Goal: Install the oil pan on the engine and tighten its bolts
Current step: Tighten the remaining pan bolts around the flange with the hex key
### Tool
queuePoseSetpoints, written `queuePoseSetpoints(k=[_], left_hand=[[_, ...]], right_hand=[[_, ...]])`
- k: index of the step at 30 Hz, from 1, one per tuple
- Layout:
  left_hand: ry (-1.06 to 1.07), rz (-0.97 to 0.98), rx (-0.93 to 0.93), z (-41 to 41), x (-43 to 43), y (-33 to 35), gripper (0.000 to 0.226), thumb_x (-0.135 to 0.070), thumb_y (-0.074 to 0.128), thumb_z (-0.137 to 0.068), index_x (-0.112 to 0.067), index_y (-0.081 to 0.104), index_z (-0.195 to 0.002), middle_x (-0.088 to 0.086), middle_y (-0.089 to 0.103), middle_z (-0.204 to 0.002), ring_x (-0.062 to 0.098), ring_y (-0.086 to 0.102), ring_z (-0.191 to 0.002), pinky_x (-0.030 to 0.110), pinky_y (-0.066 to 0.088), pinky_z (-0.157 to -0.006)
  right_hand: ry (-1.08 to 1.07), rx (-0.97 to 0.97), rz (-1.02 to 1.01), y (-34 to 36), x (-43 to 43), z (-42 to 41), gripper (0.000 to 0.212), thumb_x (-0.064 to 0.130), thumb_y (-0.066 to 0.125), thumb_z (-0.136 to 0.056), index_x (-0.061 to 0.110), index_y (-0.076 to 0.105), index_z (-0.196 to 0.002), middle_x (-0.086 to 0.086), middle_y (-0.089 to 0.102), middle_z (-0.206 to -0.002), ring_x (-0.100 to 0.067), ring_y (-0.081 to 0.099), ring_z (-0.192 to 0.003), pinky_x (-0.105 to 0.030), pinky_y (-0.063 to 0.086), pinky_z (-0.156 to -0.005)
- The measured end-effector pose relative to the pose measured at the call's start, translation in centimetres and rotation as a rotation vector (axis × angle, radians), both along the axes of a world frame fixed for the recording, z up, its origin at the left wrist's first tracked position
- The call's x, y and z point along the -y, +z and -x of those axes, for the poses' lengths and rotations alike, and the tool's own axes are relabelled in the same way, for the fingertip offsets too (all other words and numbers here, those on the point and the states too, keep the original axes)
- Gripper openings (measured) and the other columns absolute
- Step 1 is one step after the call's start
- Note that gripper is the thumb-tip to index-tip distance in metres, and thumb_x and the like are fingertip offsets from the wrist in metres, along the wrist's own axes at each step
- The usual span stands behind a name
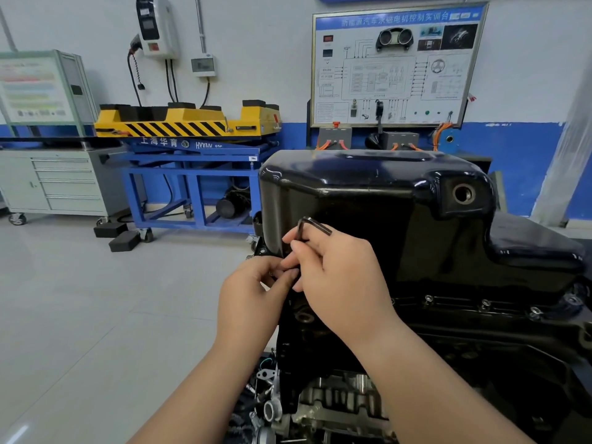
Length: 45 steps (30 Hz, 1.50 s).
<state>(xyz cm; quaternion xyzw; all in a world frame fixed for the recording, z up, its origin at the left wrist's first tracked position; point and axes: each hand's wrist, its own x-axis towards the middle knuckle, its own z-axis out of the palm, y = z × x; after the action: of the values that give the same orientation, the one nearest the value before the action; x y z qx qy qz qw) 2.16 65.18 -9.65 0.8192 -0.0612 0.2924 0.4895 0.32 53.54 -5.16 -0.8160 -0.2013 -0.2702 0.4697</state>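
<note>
right hand [339,277] grip clenched on hex key [315,225] at oil pan [368,193] flange corner; left hand [253,293] pinches its lower end.

A glossy black-painted metal pan [368,193] shines above a dull dark steel hex key [315,225], with bright metal bolts [485,303] at 3 o'clock and smooth, faintly sheened floor tiles [80,299] at 9 o'clock.

Automotive training workshop, wiring-diagram teaching board [395,64] on far wall, yellow lift table [189,121] on blue frame, grey tool cabinet [61,184] far left, engine [368,363] near.
</note>
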Motion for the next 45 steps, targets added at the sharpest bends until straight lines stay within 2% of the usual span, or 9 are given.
queuePoseSetpoints(k=[5,10,18,24,28,34,36,40,45], left_hand=[[-0.014,0.029,-0.009,0.0,-0.2,-0.2,0.003,-0.023,0.067,-0.08,-0.024,0.066,-0.077,-0.003,0.062,-0.067,0.022,0.062,-0.061,0.042,0.052,-0.062],[-0.029,0.035,-0.01,0.0,-0.1,-0.2,0.007,-0.021,0.068,-0.078,-0.027,0.067,-0.077,-0.008,0.062,-0.066,0.017,0.06,-0.059,0.037,0.051,-0.061],[-0.06,0.05,0.009,0.3,0.4,0.2,0.005,-0.027,0.063,-0.073,-0.031,0.064,-0.07,-0.012,0.06,-0.061,0.02,0.06,-0.055,0.039,0.049,-0.055],[-0.075,0.001,0.001,0.1,0.1,0.7,0.006,-0.032,0.061,-0.07,-0.03,0.066,-0.068,-0.007,0.063,-0.063,0.018,0.061,-0.056,0.036,0.05,-0.057],[-0.053,-0.035,-0.009,-0.3,-0.6,1.0,0.021,-0.022,0.065,-0.073,-0.037,0.062,-0.059,-0.015,0.061,-0.057,-0.002,0.05,-0.051,0.011,0.034,-0.049],[-0.073,-0.052,-0.041,-0.8,-1.0,1.3,0.023,-0.018,0.069,-0.076,-0.033,0.063,-0.06,-0.02,0.058,-0.05,-0.007,0.048,-0.048,0.006,0.031,-0.044],[-0.065,-0.041,-0.055,-1.0,-1.2,1.2,0.024,-0.018,0.072,-0.075,-0.032,0.063,-0.058,-0.015,0.061,-0.054,-0.006,0.051,-0.051,0.006,0.033,-0.046],[-0.062,-0.043,-0.072,-1.4,-1.4,1.0,0.026,-0.018,0.073,-0.075,-0.03,0.062,-0.055,-0.009,0.065,-0.062,0.0,0.057,-0.058,0.008,0.038,-0.051],[-0.062,-0.067,-0.074,-1.4,-1.6,1.0,0.024,-0.021,0.074,-0.076,-0.025,0.061,-0.056,-0.014,0.059,-0.053,0.0,0.049,-0.05,0.01,0.035,-0.048]], right_hand=[[-0.023,0.028,-0.02,-0.1,0.4,0.0,0.013,0.021,0.056,-0.09,0.025,0.067,-0.086,0.007,0.068,-0.067,-0.006,0.063,-0.057,-0.034,0.056,-0.062],[0.003,0.041,-0.148,-0.5,0.3,-0.1,0.009,0.019,0.061,-0.089,0.021,0.069,-0.084,0.009,0.068,-0.067,0.0,0.064,-0.058,-0.022,0.054,-0.057],[-0.014,0.04,-0.132,-1.0,-0.3,-0.2,0.014,0.027,0.06,-0.089,0.018,0.056,-0.079,0.005,0.066,-0.061,-0.012,0.064,-0.059,-0.042,0.055,-0.058],[-0.037,0.109,0.014,-0.2,0.3,0.0,0.006,0.023,0.056,-0.091,0.025,0.062,-0.089,0.015,0.055,-0.058,-0.006,0.06,-0.061,-0.034,0.053,-0.061],[0.033,0.074,0.145,1.2,0.4,0.2,0.012,0.025,0.053,-0.091,0.02,0.064,-0.088,0.011,0.056,-0.06,-0.009,0.056,-0.061,-0.04,0.052,-0.064],[0.038,0.139,0.277,3.8,0.4,0.4,0.019,0.027,0.055,-0.09,0.014,0.063,-0.079,0.006,0.051,-0.054,-0.014,0.052,-0.06,-0.038,0.049,-0.067],[0.023,0.169,0.327,5.0,0.3,0.4,0.02,0.027,0.058,-0.089,0.014,0.064,-0.075,0.005,0.055,-0.055,-0.013,0.051,-0.061,-0.029,0.045,-0.067],[-0.029,0.236,0.559,7.1,0.1,0.5,0.01,0.03,0.058,-0.087,0.022,0.063,-0.087,0.01,0.057,-0.075,-0.006,0.05,-0.07,-0.025,0.044,-0.067],[-0.118,0.569,1.006,9.4,0.2,0.3,0.032,0.043,0.054,-0.089,0.024,0.053,-0.113,0.003,0.053,-0.113,-0.021,0.052,-0.098,-0.035,0.045,-0.07]])
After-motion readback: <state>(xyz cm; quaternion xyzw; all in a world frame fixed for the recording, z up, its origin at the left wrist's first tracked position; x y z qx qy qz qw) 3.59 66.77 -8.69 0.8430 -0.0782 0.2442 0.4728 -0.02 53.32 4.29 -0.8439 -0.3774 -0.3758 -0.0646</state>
